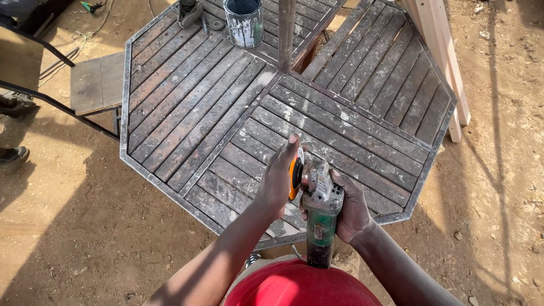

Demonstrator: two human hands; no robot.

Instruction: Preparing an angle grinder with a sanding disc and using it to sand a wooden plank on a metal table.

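You are gripping the green body of an angle grinder (321, 212) in your right hand (350, 208), fingers wrapped round its housing, while your left hand (279, 177) is lying flat and open against the orange disc (295, 177) at the tool's head, thumb pointing up. The grinder is hanging just above the near edge of the octagonal slatted table (187, 107), over the slats closest to your body. The danger is sitting in that left palm: if the tool is powered and the switch is getting nudged while your skin is pressing on the disc, you are risking a cut or a burn, and a loose disc could be working free. The cord is trailing down toward your red shirt (300, 286), where it could be snagging. Whether the grinder is plugged in or running I cannot tell; the switch, the guard and the far face of the disc are hiding behind your left hand. A paint can (243, 22) and a post (286, 34) are standing well apart at the table's far side, partly cut off by the frame, as is a shoe (12, 158) at the left edge.
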